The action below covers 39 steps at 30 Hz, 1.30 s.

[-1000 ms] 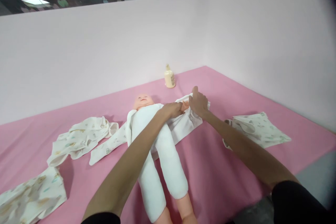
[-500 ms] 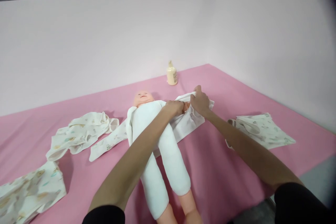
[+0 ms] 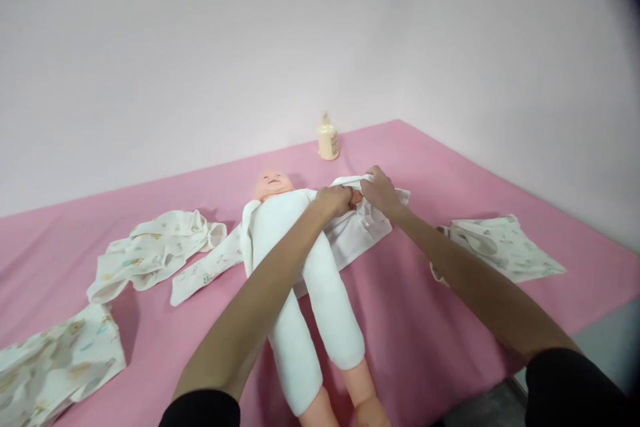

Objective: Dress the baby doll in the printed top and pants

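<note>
A baby doll [image 3: 280, 230] with a white cloth body lies on its back, head toward the wall and feet toward me. Under it spreads a white baby shirt [image 3: 357, 240], one printed sleeve reaching out to the left. My left hand [image 3: 334, 201] is closed around the doll's arm on the right side, and a bit of the doll's hand shows past my fingers. Just right of it, my right hand [image 3: 381, 192] pinches the shirt's bunched white fabric near the doll's hand. My fingers partly hide where cloth and doll's hand meet.
A pink sheet [image 3: 400, 320] covers the table, which meets white walls behind and at right. A cream pump bottle [image 3: 329, 141] stands at the back. Printed baby clothes [image 3: 155, 250] lie at left, with another printed garment [image 3: 65, 367] nearer me. A folded garment [image 3: 500, 250] lies right.
My right hand has shifted very slightly left and down, toward my left hand. The doll and the clothes lie as before.
</note>
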Available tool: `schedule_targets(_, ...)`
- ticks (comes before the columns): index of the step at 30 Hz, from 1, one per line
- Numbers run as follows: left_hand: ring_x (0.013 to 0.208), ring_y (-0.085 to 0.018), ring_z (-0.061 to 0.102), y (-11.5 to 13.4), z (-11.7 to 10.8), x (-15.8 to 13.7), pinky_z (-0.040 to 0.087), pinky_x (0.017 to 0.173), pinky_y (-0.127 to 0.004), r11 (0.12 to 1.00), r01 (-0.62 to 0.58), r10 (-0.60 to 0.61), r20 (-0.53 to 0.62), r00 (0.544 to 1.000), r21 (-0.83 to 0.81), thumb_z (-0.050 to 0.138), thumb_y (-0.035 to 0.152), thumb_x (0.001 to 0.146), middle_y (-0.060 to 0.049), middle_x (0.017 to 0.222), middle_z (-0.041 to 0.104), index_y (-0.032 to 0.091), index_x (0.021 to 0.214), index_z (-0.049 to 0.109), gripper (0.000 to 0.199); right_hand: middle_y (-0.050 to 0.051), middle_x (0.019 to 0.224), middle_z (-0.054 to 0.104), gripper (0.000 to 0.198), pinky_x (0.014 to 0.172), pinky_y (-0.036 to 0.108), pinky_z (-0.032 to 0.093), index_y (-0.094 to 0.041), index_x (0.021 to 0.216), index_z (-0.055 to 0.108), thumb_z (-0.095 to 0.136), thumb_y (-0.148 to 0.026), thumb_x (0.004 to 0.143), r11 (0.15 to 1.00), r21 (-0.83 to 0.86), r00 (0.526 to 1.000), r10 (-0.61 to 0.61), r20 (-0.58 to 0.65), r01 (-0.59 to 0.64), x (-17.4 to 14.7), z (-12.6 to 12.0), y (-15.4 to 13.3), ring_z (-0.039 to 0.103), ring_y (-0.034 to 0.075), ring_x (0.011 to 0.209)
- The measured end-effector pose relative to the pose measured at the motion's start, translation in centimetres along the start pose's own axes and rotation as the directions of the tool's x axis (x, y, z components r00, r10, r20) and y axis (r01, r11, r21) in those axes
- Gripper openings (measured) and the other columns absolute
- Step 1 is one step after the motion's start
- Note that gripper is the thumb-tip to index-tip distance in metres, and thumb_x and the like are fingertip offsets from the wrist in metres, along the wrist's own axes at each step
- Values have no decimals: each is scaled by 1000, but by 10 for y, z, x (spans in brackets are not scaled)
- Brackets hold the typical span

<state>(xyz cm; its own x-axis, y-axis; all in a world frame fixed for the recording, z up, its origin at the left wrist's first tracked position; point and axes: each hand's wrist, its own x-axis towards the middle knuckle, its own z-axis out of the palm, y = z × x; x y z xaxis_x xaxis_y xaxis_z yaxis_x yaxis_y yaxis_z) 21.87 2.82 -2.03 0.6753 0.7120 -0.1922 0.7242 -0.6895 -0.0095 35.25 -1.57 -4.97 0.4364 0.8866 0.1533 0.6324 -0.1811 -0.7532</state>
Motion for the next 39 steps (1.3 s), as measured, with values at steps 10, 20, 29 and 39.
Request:
schedule_targets(10, 113, -29, 63, 4, 1, -5, 50, 89, -38, 996, -75, 75, -3, 997, 54, 46, 36, 90, -9, 126, 66, 26, 121, 60, 35, 8, 91, 66, 15, 66, 33, 46, -21, 89, 52, 45, -21, 75, 983, 154, 994, 105, 10, -105, 11, 4, 10, 61, 24, 81)
schedule_targets(20, 117, -31, 60, 3, 1, 1, 49, 94, -41, 998, -31, 27, 64, 998, 53, 42, 36, 93, -16, 127, 64, 17, 115, 66, 37, 5, 91, 64, 12, 72, 33, 45, -23, 88, 49, 46, -22, 76, 987, 154, 999, -47, 0, 47, -6, 7, -13, 59, 23, 86)
schedule_targets(29, 95, -26, 67, -11, -4, 7, 52, 80, -30, 996, -88, 89, 122, 989, -11, 60, 27, 75, -12, 105, 73, 16, 99, 72, 29, 4, 89, 62, 14, 65, 29, 42, -22, 87, 51, 49, -22, 72, 973, 229, 999, -41, 28, 33, -4, 3, -10, 57, 21, 82)
schedule_targets(39, 107, -32, 65, -18, 2, 2, 50, 85, -36, 1000, -2, 2, -42, 999, -15, 56, 21, 80, -19, 116, 68, 14, 109, 68, 32, 0, 83, 58, 16, 66, 27, 39, -20, 86, 53, 50, -23, 71, 936, 352, 998, -15, 53, -4, -13, 8, -22, 52, 17, 77)
